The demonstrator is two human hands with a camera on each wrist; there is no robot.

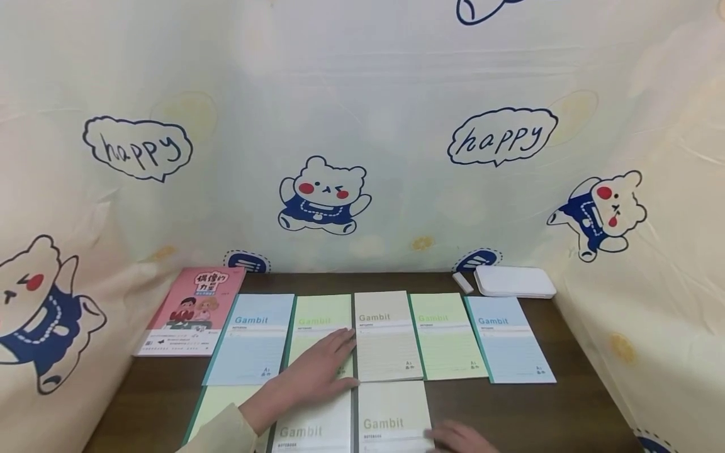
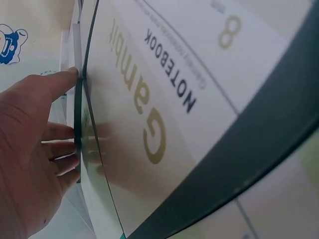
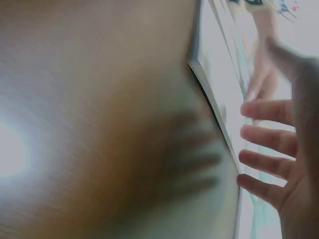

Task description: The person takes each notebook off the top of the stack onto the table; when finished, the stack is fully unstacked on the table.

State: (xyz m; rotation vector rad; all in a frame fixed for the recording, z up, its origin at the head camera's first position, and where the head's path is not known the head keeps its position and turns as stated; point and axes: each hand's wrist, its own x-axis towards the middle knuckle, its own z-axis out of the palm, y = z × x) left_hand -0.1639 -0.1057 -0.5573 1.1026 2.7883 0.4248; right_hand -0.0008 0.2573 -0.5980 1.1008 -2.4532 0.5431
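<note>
We see the left hand (image 1: 317, 371) reaching across the left green notebook (image 1: 323, 309), its fingers extended and not wrapped round anything, the fingertips resting at the grey spine of the beige notebook (image 1: 391, 346) in the middle of the back row. The right hand (image 1: 461, 438), fingers spread and held apart, is at the right edge of the front beige notebook (image 1: 393, 402), which lies directly below the middle one; we cannot quite tell whether its fingertips touch that edge. The two hands are well apart.

Along the back row we also find a left blue notebook (image 1: 252, 349), a right green notebook (image 1: 450, 340) and a right blue notebook (image 1: 512, 343). In front, a pale notebook (image 1: 317, 431) and another green notebook (image 1: 223, 402) run out of frame. At the back of the dark worktop (image 1: 544, 415) we see a pink book (image 1: 195, 314) on the left and a white case (image 1: 514, 282) on the right, before a bear-printed cloth (image 1: 396, 82).
</note>
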